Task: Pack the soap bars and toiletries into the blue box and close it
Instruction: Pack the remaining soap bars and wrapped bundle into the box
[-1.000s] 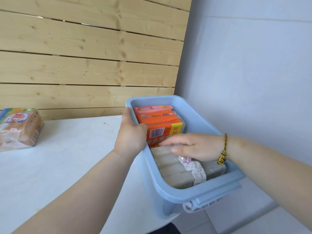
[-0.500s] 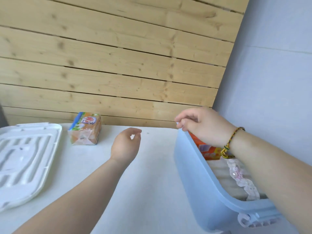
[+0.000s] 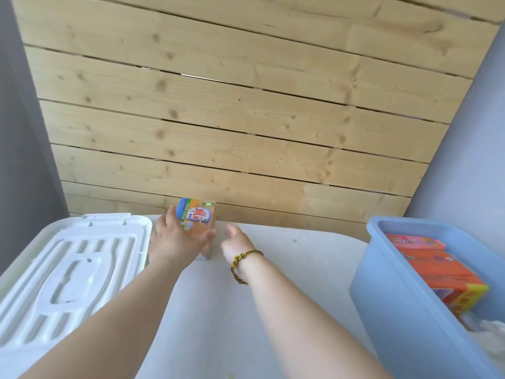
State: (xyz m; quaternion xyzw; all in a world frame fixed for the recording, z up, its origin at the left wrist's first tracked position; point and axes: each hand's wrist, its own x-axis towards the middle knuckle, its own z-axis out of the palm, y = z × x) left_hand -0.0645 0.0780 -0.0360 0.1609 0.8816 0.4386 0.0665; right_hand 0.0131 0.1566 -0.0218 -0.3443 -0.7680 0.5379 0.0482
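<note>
A wrapped soap pack (image 3: 197, 218) with an orange and blue label stands at the back of the white table (image 3: 273, 296), against the wooden wall. My left hand (image 3: 175, 239) wraps around its near side, fingers on the left and thumb on the right. Just right of the pack, my right hand (image 3: 237, 243) hovers with loosely curled fingers and holds nothing. The blue box (image 3: 396, 296) stands open at the right edge, with orange soap packs (image 3: 437, 272) inside. Its white lid (image 3: 68, 277) lies flat at the left.
A wooden slat wall (image 3: 246, 119) rises straight behind the table. Grey walls close in on the left and the right. The table's middle stretch lies between the lid and the box, under my forearms.
Both hands left the blue box and moved left and forward. My left hand has closed around the soap pack at the back. The view has swung left, bringing the lid into sight.
</note>
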